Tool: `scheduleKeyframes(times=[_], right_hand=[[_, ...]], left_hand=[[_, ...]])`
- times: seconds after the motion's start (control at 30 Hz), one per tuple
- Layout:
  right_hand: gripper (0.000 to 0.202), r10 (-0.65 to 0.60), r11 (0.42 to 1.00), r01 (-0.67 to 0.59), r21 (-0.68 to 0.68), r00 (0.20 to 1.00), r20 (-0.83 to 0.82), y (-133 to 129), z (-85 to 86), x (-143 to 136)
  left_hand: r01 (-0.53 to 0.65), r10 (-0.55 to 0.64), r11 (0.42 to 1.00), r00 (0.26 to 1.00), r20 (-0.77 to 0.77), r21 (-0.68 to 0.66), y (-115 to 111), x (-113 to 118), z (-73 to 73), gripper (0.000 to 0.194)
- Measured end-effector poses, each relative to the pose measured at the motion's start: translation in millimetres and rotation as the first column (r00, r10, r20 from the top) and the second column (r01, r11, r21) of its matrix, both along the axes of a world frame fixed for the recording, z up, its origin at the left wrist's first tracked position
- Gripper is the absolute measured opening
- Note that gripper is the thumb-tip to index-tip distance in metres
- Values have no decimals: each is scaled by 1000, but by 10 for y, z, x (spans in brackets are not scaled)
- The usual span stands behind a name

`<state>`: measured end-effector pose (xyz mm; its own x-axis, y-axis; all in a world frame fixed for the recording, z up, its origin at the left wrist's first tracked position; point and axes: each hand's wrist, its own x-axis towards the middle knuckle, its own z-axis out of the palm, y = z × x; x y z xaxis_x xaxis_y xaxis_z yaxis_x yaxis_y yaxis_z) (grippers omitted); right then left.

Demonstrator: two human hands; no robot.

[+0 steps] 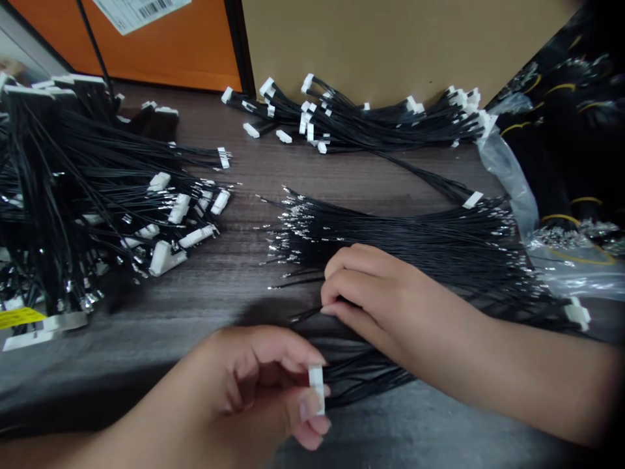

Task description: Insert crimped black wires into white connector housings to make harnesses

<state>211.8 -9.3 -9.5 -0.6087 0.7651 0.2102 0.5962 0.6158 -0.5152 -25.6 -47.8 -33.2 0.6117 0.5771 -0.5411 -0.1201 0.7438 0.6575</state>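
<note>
Between the thumb and fingers of my left hand (pixel 273 384) is a white connector housing (pixel 316 384), held upright. Several black wires (pixel 366 378) run from it to the right, under my right forearm. My right hand (pixel 371 286) is pinched on a black wire (pixel 307 315), whose bare metal-tipped end sticks out to the left of the fingertips. Just beyond that hand lies a wide bundle of loose black wires (pixel 390 228) with silver crimped terminals at both ends.
Black cable harnesses with white connectors (pixel 312 117) lie along the back, before a cardboard box (pixel 390 45). A large heap of harnesses (pixel 73 163) covers the left side, near an orange box (pixel 170 45). At right are wire bundles (pixel 561 156) with yellow bands and clear plastic (pixel 510 169).
</note>
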Motion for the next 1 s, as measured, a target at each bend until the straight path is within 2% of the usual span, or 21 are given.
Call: scheduleKeyframes(times=[0.1,0.2,0.27,0.37,0.53,0.7,0.83,1.0], right_hand=[[23,-92,996,92,-5,996,-10,-47,43,27],[18,-195,980,195,24,981,2,-136,209,105],[18,-205,977,204,67,979,11,-222,304,138],[21,-145,985,143,98,989,20,-346,322,119],[43,-25,970,-12,241,989,149,-413,193,44],[48,10,933,-92,347,973,232,-371,234,50],[49,2,938,-93,335,965,261,-350,260,37],[54,17,928,-127,350,954,300,-371,211,35]], left_hand=[[-53,52,998,998,-21,-22,63,8,48,15],[-84,83,996,996,-26,-39,129,34,102,15],[-96,95,995,995,-22,-40,164,41,133,15],[-87,85,995,995,-45,-55,214,50,203,21],[-65,54,994,992,-117,-90,274,93,313,30],[-68,63,994,996,-69,-82,218,75,222,25],[-85,85,996,996,-7,-26,154,21,117,14],[-80,79,996,997,-24,-48,191,48,180,19]])
